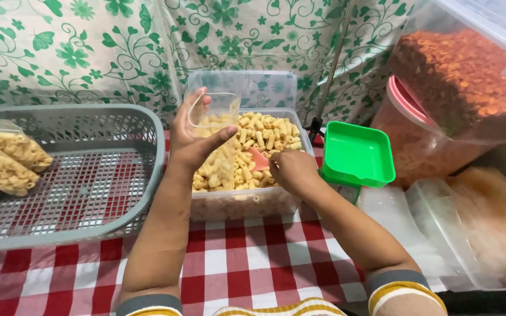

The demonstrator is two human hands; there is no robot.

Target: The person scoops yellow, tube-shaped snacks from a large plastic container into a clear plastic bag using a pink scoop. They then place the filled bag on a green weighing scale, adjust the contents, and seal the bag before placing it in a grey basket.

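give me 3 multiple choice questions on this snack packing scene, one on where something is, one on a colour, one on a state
1. Where do the filled snack bags lie?
A. in the grey basket at its left side
B. in the green tray
C. on the checked cloth in front of the tub

2. What colour is the scoop at the right hand?
A. blue
B. pink-orange
C. black

3. What state is the clear bag in the left hand in?
A. sealed and lying flat
C. folded shut, empty
B. held upright, mouth open, some snacks inside

Answers:
1. A, the two bags rest inside the basket by its left wall.
2. B, a pink-orange blade shows among the pale snacks in the clear tub.
3. B, the fingers hold the mouth open over the tub, and tube snacks show through the lower part.
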